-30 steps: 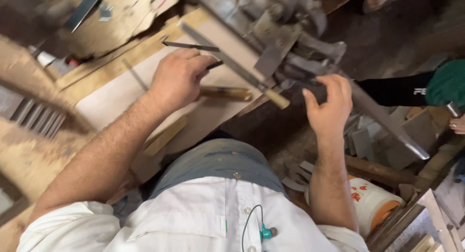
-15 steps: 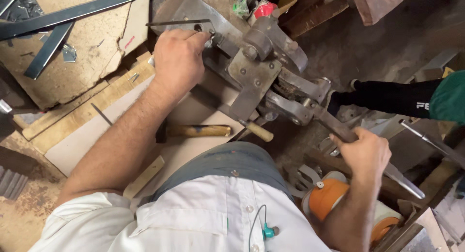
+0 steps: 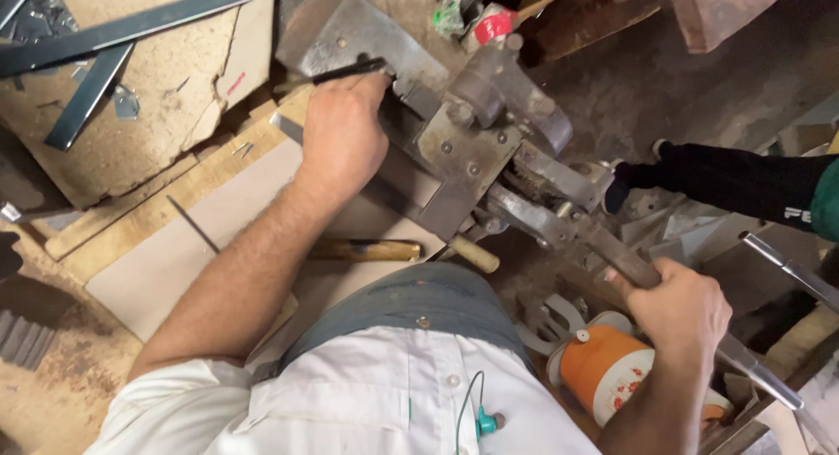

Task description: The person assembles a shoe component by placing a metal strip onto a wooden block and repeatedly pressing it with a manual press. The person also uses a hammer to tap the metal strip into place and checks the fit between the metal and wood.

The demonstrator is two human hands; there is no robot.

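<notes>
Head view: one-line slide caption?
Left hand steadies thin dark strip in bench shear; right hand grips its lever.

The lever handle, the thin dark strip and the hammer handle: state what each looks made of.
Long grey lever handle in the right hand: steel, worn and dull. Thin dark strip under the left hand: probably painted metal, flat and straight-edged. Light brown hammer handle: wood, smooth and rounded.

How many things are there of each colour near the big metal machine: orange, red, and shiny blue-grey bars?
Orange: 1, the orange container below the right hand, which grips the lever.
Red: 1, the red roll at the top.
Blue-grey: 2, the long metal bar and the short bar, left of the left hand.
Total: 4
</notes>
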